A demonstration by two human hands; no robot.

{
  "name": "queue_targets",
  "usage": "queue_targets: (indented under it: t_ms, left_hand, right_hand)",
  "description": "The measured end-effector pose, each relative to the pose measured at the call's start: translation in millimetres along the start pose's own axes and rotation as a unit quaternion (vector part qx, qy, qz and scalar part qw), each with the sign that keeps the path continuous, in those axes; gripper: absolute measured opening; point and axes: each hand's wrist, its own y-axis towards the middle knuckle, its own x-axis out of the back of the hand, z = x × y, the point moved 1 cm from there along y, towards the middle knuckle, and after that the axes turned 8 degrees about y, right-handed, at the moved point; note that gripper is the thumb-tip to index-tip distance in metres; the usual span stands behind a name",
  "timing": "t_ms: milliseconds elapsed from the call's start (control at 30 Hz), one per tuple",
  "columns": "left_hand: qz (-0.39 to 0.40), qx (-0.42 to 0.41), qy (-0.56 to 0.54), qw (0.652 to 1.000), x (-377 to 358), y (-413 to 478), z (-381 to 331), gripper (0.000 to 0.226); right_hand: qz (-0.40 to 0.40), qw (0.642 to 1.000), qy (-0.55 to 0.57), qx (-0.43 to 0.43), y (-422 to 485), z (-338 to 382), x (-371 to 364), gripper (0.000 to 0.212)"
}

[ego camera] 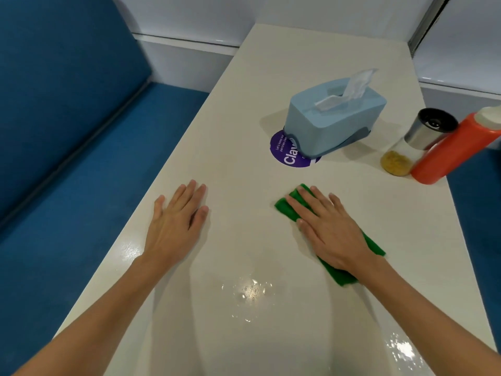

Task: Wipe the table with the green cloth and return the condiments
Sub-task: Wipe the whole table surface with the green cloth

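Note:
A folded green cloth (286,207) lies on the cream table (244,90), right of the middle. My right hand (329,229) presses flat on it with straight fingers, covering most of the cloth. My left hand (176,221) rests flat on the bare tabletop, left of the middle, holding nothing. At the table's right edge stand two condiments side by side: a red squeeze bottle (450,150) with a white cap and a glass shaker (412,142) with a steel top and yellowish grains inside.
A light blue tissue box (333,123) with a tissue poking out sits beyond my hands, partly over a round purple sticker (287,156). Wet shine shows on the near tabletop (252,291). Blue bench seats (67,131) flank both long sides; white walls close the far end.

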Motion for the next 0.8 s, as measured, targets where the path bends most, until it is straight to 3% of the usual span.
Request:
queue_targets:
  t_ms: [133,300,467,567,667,800]
  left_hand:
    - [-0.01,0.007,0.015,1.0,-0.4,0.7,-5.4,0.06]
    - [-0.016,0.005,0.006,1.0,-0.9,3.1,-5.0,0.06]
    - [-0.014,-0.001,-0.001,1.0,0.5,1.2,-0.8,0.057]
    - [-0.013,-0.001,-0.004,1.0,1.0,1.0,-1.7,0.056]
    - [-0.018,0.011,0.002,1.0,-0.9,0.6,-4.1,0.055]
    - [-0.025,0.017,-0.004,1.0,-2.7,0.8,-5.1,0.053]
  right_hand:
    - [-0.029,0.999,-0.007,-0.04,55.6,-5.8,5.0,0.062]
    - [-0.055,0.997,-0.007,-0.05,124.3,34.2,-12.7,0.051]
    - [-0.022,0.998,0.004,0.061,96.2,55.9,-22.2,0.055]
    - [0.009,0.993,0.004,0.114,57.8,33.5,-12.9,0.053]
    - [0.022,0.995,0.002,0.095,56.9,5.8,0.9,0.055]
    - [0.0,0.998,-0.01,0.063,119.6,-2.6,3.8,0.055]
